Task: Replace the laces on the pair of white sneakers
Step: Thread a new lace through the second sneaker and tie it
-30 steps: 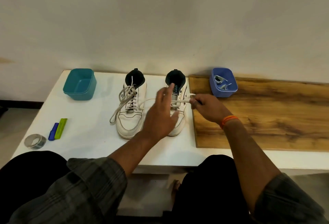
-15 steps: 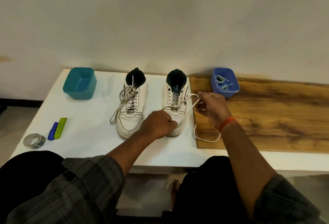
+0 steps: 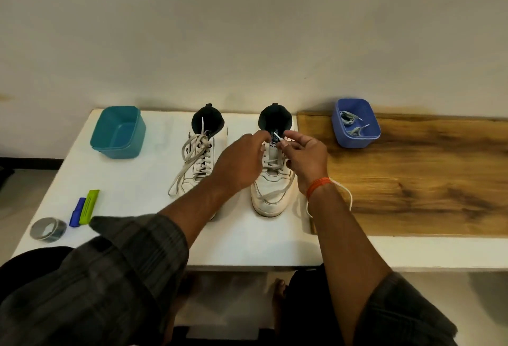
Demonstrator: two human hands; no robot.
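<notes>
Both hands over right sneaker (image 3: 270, 180) on white tabletop (image 3: 132, 180): right hand (image 3: 306, 157) pinching lace tip (image 3: 277, 136), left hand (image 3: 239, 161) curled at eyelets. Left sneaker (image 3: 202, 153) laced.

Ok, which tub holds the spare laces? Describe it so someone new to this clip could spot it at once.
Find the wooden board on the right half of the white table. At the board's far left corner, against the wall, stands a blue tub with loose laces inside. The teal tub at the table's far left corner shows nothing inside.
</notes>
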